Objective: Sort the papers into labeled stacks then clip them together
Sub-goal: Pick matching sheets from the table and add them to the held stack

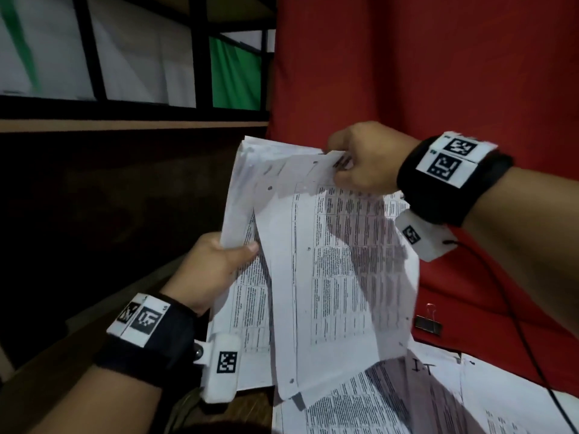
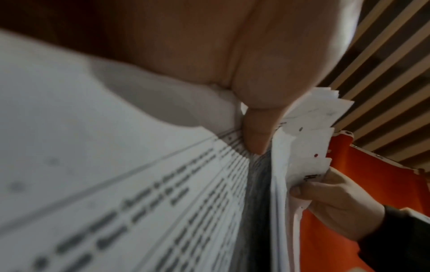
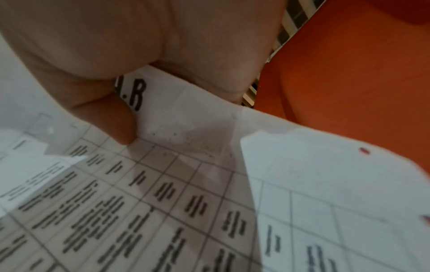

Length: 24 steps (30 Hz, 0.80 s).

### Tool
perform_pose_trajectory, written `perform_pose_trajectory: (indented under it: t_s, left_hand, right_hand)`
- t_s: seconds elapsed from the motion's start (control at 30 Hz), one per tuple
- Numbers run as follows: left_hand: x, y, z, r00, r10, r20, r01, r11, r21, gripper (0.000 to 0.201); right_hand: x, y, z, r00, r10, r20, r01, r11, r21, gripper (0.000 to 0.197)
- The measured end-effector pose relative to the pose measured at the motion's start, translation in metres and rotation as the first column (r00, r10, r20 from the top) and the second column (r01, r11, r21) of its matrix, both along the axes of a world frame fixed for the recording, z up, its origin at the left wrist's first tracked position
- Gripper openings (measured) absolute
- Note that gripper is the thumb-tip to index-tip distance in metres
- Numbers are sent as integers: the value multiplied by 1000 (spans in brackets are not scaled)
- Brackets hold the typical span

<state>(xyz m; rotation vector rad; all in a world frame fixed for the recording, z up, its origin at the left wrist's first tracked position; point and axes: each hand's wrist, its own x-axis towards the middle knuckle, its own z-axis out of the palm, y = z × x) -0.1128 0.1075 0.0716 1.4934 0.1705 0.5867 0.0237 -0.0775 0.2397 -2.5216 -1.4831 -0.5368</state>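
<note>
I hold a bundle of printed papers (image 1: 329,261) upright in the air over the red surface. My left hand (image 1: 216,261) grips its left edge, thumb on the front sheets. My right hand (image 1: 354,161) pinches the top right corner of the front sheets (image 3: 209,184), beside a handwritten label ending in "R" (image 3: 135,95). In the left wrist view my left thumb (image 2: 256,132) parts the printed sheets (image 2: 139,202) from the front group, and my right hand (image 2: 330,198) holds that group's corner. A black binder clip (image 1: 428,324) lies on the red cloth. More papers (image 1: 423,399), one marked "I.T", lie below.
The red cloth (image 1: 454,73) covers the surface and rises behind my hands. A dark wooden shelf unit (image 1: 125,126) with black metal posts stands at left. A thin black cable (image 1: 517,314) runs from my right wrist across the cloth and the lower papers.
</note>
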Motion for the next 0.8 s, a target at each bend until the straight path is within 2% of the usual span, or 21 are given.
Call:
perform_pose_trajectory:
  t_s: [0.03, 0.1, 0.17, 0.2, 0.23, 0.27, 0.4, 0.47, 0.53, 0.6, 0.63, 0.67, 0.73, 0.8]
  left_hand:
    - [1, -2, 0, 1000, -14, 1, 15, 1000, -16, 17]
    - [0, -6, -2, 999, -39, 33, 43, 993, -114, 17]
    - [0, -11, -4, 993, -70, 97, 90, 971, -221, 31]
    - [0, -15, -5, 990, -93, 109, 116, 967, -229, 36]
    - [0, -20, -6, 989, -95, 110, 116, 972, -207, 32]
    - [-1, -26, -7, 991, -72, 111, 90, 981, -169, 25]
    - [0, -37, -17, 992, 68, 110, -58, 994, -96, 26]
    - [0, -39, -18, 985, 135, 104, -128, 989, -75, 24]
    - [-3, -40, -19, 977, 179, 115, -168, 981, -101, 22]
    - [-8, -40, -21, 971, 210, 115, -199, 974, -105, 23]
    - [-11, -39, -24, 967, 230, 110, -218, 970, -105, 23]
    - [-15, -37, -27, 964, 246, 103, -234, 965, -117, 23]
    - [-22, -35, -33, 968, 236, 83, -222, 964, -143, 18]
    - [-28, -37, -38, 978, 202, 55, -193, 972, -133, 22]
  right_hand:
    - [-1, -1, 0, 1000, -24, 12, 24, 1000, -6, 13]
    - [-4, -3, -2, 999, -49, 23, 50, 999, -16, 9]
    - [-9, -7, -4, 998, -69, 2, 69, 997, -21, 4]
    - [-11, -9, -6, 997, -75, -18, 75, 997, -9, 8]
    - [-13, -10, -6, 997, -76, -28, 77, 997, 11, 12]
    - [-15, -12, -7, 997, -71, -31, 72, 997, 35, 15]
    - [-22, -15, -13, 997, -75, -25, 78, 985, 151, 19]
    - [-20, -21, -22, 996, -92, 3, 87, 960, 266, 18]
    - [-16, -32, -38, 993, -121, 18, 95, 855, 510, 39]
    - [-17, -49, -62, 989, -40, -139, 134, 619, 774, 51]
    - [-18, -58, -77, 965, 31, -262, 209, 518, 829, 52]
    - [-17, -66, -96, 920, 71, -385, 309, 471, 827, 52]
    - [-14, -77, -136, 804, 78, -590, 483, 494, 723, 51]
    - [-18, -82, -167, 715, 118, -689, 535, 540, 649, 39]
